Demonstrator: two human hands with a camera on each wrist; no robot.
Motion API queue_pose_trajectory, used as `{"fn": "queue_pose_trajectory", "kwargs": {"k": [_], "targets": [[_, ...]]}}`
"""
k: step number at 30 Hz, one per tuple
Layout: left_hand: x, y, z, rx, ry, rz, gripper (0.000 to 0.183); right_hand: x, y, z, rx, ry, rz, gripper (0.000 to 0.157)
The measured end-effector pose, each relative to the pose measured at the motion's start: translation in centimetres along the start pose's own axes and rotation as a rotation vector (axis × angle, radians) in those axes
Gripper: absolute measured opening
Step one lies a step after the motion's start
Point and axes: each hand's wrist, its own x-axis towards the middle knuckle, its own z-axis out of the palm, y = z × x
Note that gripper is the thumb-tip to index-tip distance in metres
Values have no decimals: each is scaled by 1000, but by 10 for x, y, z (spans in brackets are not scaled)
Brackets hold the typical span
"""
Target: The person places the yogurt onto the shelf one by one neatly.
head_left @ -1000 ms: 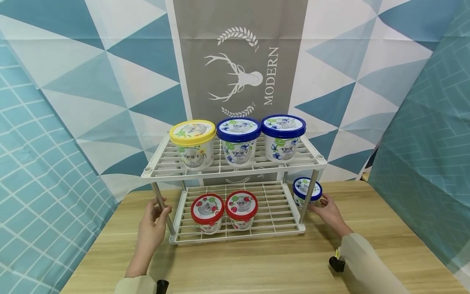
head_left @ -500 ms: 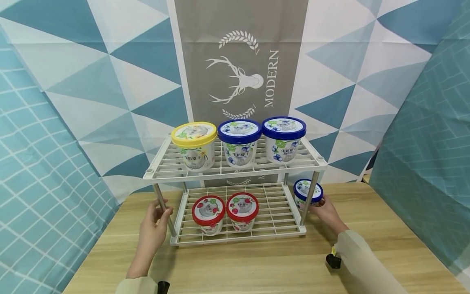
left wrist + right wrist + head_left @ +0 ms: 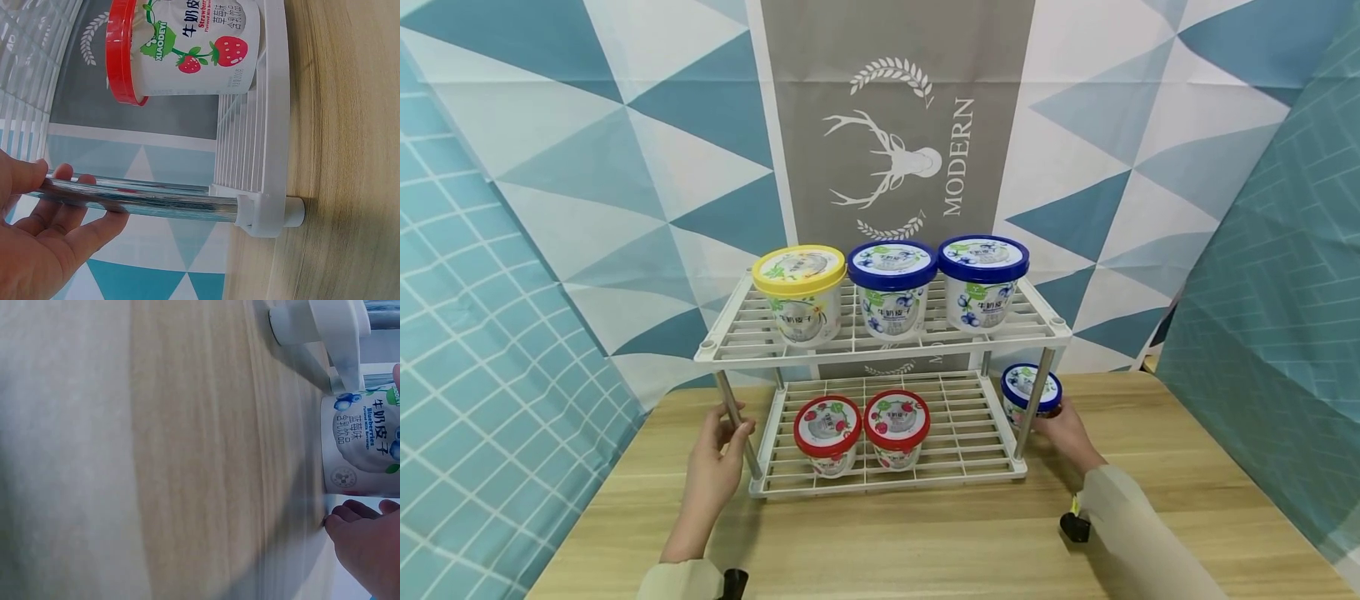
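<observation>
My left hand [image 3: 715, 462] grips the front left metal post [image 3: 156, 203] of a white two-tier rack [image 3: 880, 360]; in the left wrist view the thumb lies along one side, fingers round the other. At the rack's right side, on the table, stands a blueberry tub [image 3: 1032, 386] with a blue lid. My right hand [image 3: 1070, 433] holds this tub from the right; in the right wrist view the thumb tip shows at the tub's front [image 3: 362, 444] and the curled fingers lie beside it. The front right post partly covers the tub in the head view.
On the upper shelf stand a yellow-lidded tub [image 3: 801, 292] and two blue-lidded tubs [image 3: 893, 287]. Two red-lidded strawberry tubs [image 3: 829, 433] are on the lower shelf. A patterned cloth [image 3: 700, 167] hangs behind; the wooden table [image 3: 887, 542] stretches in front.
The right forearm and wrist have shifted slightly left, while the tub in that hand stays at about the same place beside the rack. The left hand keeps its grip on the post.
</observation>
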Motion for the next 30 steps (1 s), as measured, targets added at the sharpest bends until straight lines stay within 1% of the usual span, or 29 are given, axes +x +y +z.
{"fn": "queue_pose_trajectory", "kwargs": {"k": [3,6,14,18,20,25,30], "targets": [[0,0,0,0,-3,-4,29,3,0,2,3,-4,-42,90],[0,0,0,-5,-2,-7,29,3,0,4,6,-5,-56,91],[1,0,1,-7,8,-9,29,3,-1,5,21,11,-40,92],[1,0,1,-3,10,-12,29,4,-2,6,30,41,-1,95],[1,1,1,-1,9,-18,29,4,-2,7,38,59,6,95],[1,0,1,2,2,-36,31,6,0,8,56,86,-23,92],[1,0,1,-9,2,-35,31,7,2,10,79,99,-46,90]]}}
